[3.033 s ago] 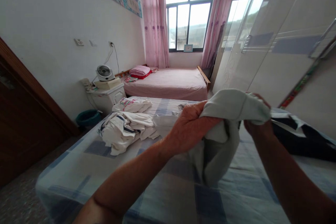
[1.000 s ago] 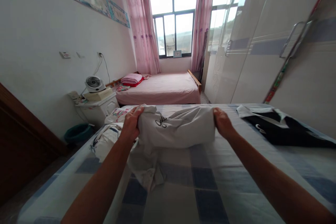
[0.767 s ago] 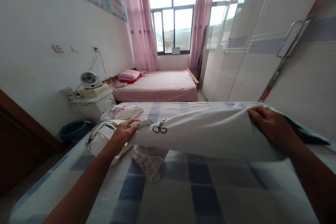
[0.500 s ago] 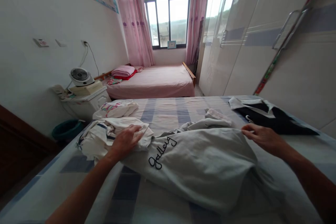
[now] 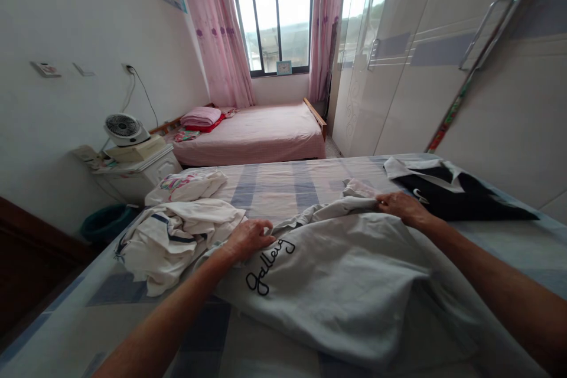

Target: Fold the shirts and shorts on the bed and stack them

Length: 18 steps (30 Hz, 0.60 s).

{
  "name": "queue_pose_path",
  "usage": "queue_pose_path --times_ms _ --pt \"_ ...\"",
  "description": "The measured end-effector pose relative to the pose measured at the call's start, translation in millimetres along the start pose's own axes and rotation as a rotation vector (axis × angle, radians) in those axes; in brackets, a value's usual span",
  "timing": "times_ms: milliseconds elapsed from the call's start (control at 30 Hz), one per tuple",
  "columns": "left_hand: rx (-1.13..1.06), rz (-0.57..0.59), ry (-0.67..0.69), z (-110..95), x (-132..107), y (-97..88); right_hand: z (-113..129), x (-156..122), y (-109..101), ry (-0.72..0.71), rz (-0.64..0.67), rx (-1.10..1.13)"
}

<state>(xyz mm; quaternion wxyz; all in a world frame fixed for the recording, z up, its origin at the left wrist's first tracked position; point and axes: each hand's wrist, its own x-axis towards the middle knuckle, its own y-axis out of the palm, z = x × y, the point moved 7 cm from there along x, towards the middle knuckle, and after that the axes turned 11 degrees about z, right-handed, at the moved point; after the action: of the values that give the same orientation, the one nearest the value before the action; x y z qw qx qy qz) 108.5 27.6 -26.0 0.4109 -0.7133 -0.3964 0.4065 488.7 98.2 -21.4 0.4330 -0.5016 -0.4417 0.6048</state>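
A light grey shirt (image 5: 336, 271) with the dark script "galleug" or similar lies spread and rumpled on the bed in front of me. My left hand (image 5: 248, 240) rests at its upper left edge, beside the lettering, with thumb and fingertips slightly apart. At the far right edge, my right hand (image 5: 402, 208) pinches the bunched grey cloth between its fingers. Left of my left hand lies a crumpled white shirt (image 5: 177, 236) with a navy stripe. Behind that is another white garment (image 5: 188, 184) with a colourful print.
Checked bedding (image 5: 274, 183) lies under the clothes. A folded black and white garment (image 5: 460, 192) is at the far right. Beyond stand a pink bed (image 5: 266, 130) and a window. A small fan (image 5: 126, 129) tops the left cabinet, above a green bin (image 5: 106, 224); wardrobes line the right.
My left hand has moved right, off the white shirt and onto the grey shirt's edge. My right hand has moved left and farther away to the bunched cloth. The view has shifted slightly.
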Motion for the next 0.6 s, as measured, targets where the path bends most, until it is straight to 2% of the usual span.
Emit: queue_pose_path --times_ms 133,233,300,367,433,500,600 --pt "-0.214 -0.18 0.085 5 5 -16.4 14 19 -31 -0.002 0.061 0.259" --pt "-0.475 -0.307 0.051 21 -1 -34.1 42 42 -69 -0.085 0.037 0.434" --pt "-0.707 -0.409 0.012 36 -10 -43.9 69 62 -100 -0.161 -0.077 0.602" --pt "-0.951 -0.537 -0.024 53 -20 -48.9 97 82 -131 -0.248 -0.246 0.775" --pt "-1.062 -0.652 -0.07 69 -28 -49.5 129 101 -153 -0.347 -0.369 0.895" --pt "-1.085 -0.718 -0.146 86 -32 -46.1 158 115 -161 -0.422 -0.403 0.908" --pt "-1.086 -0.659 -0.231 104 -31 -35.8 184 121 -146 -0.42 -0.368 0.662"
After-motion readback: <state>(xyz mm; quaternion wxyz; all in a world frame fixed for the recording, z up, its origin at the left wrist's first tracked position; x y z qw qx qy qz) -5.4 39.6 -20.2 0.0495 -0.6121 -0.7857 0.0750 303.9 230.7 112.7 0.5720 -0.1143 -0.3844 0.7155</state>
